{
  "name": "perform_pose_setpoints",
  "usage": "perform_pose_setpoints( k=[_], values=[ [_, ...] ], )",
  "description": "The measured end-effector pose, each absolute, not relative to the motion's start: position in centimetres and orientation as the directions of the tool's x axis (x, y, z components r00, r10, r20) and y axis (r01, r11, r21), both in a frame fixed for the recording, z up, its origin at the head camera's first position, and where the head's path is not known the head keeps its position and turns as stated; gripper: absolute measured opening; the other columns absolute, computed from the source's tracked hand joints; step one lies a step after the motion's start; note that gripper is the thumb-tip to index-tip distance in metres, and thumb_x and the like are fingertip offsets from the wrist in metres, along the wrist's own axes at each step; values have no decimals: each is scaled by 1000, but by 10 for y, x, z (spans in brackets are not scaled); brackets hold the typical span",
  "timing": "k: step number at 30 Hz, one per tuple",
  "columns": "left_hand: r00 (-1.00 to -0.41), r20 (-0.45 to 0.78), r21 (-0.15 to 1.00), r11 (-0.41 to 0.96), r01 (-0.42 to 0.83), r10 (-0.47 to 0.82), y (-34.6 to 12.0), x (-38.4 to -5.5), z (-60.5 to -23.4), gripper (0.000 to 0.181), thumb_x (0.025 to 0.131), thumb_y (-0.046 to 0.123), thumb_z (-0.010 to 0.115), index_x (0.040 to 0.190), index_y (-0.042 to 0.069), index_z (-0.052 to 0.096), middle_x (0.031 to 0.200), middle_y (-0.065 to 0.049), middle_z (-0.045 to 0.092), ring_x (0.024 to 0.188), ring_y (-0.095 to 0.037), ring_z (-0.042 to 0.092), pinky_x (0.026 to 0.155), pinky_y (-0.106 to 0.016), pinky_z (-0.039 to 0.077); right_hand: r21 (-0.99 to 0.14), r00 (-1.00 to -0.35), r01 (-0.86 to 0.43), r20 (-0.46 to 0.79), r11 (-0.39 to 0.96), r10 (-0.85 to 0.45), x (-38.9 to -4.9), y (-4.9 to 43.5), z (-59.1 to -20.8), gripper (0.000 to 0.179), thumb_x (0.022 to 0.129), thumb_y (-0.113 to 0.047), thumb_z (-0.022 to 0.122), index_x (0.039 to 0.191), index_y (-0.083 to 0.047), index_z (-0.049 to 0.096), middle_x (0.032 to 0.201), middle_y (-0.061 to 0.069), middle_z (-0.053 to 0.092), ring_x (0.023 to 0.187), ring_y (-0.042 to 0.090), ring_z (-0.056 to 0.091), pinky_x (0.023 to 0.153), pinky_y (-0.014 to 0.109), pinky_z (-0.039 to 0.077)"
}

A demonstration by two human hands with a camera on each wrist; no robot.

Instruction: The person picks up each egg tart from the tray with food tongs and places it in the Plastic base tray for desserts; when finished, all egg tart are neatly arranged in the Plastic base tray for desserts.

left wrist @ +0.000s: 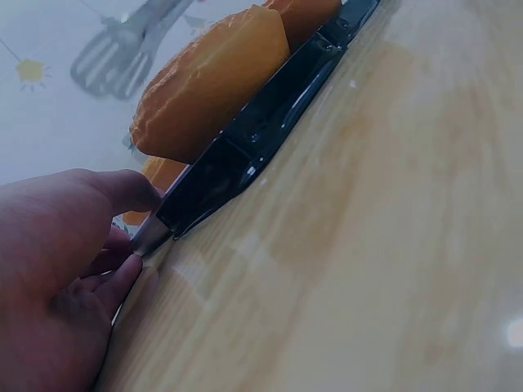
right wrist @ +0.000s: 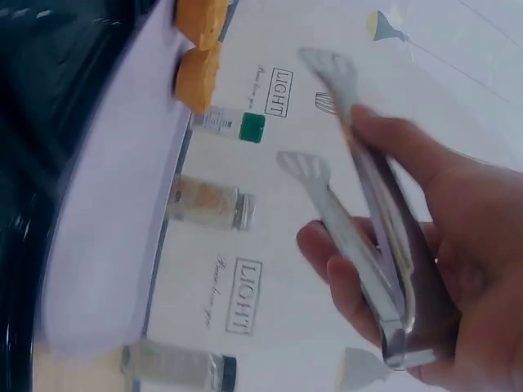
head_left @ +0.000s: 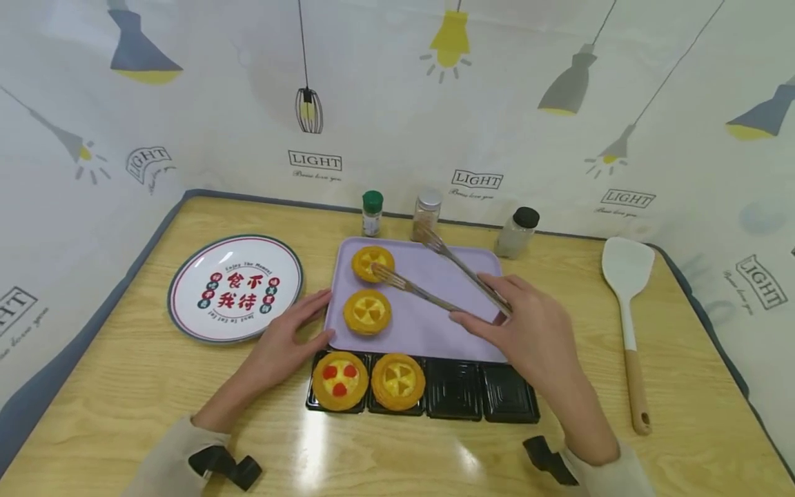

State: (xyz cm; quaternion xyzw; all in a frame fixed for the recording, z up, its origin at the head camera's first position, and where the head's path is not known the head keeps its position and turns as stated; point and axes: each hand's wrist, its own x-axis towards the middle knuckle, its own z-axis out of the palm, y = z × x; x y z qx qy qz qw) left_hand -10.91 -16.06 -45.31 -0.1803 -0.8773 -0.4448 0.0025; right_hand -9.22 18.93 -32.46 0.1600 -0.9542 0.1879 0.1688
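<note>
A lilac tray (head_left: 447,331) bears two yellow egg tarts on its left side, a far tart (head_left: 373,264) and a near tart (head_left: 368,312), both with wedge-patterned tops. My left hand (head_left: 287,338) holds the tray's left edge, its thumb at the rim and fingers low against the side. In my right hand (head_left: 535,328) are metal tongs (right wrist: 384,245), spread apart above the tray with nothing between their tips. Along the tray's near edge runs a black divided box (head_left: 454,391). A red-dotted tart (head_left: 339,381) and a wedge-topped tart (head_left: 398,382) fill its two left compartments.
To the left lies a white plate (head_left: 211,307) with red lettering. Behind the tray stand a green-capped bottle (head_left: 371,215), a silver-capped jar (head_left: 427,212) and a black-capped jar (head_left: 517,233). A white spatula (head_left: 629,310) with a wooden handle lies at the right.
</note>
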Motion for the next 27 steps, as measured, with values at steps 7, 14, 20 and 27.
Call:
perform_pose_setpoints(
  k=[7, 14, 20, 27],
  values=[
    [-934, 150, 783, 538, 313, 324, -157, -108, -451, 64, 94, 33, 67, 150, 15, 41, 155, -2, 36, 141, -22, 31, 114, -47, 27, -317, -955, -237, 250, 919, -160, -121, 160, -341, 65, 73, -62, 77, 116, -12, 73, 98, 6, 71, 75, 23, 63, 55, 39, 51],
    [-933, 160, 778, 542, 319, 321, -158, -106, -452, 64, 94, 31, 68, 150, 14, 42, 154, -4, 37, 141, -23, 32, 114, -47, 27, -318, -975, -183, 177, 930, -132, -124, 149, -351, 66, 72, -61, 79, 116, -12, 73, 102, 7, 71, 80, 24, 64, 58, 44, 53],
    [-936, 161, 782, 537, 315, 314, -159, -104, -452, 64, 93, 30, 69, 149, 13, 42, 154, -4, 38, 140, -24, 33, 114, -48, 28, -333, -977, -186, 163, 924, -138, -128, 146, -357, 64, 72, -59, 80, 115, -12, 74, 100, 7, 71, 77, 22, 63, 57, 40, 50],
    [-934, 167, 787, 529, 319, 315, -159, -105, -451, 64, 94, 29, 69, 149, 13, 42, 154, -5, 38, 140, -24, 34, 113, -47, 28, -353, -979, -179, 153, 918, -132, -131, 144, -359, 59, 72, -56, 81, 112, -13, 75, 97, 5, 71, 72, 20, 59, 54, 36, 47]
  ],
)
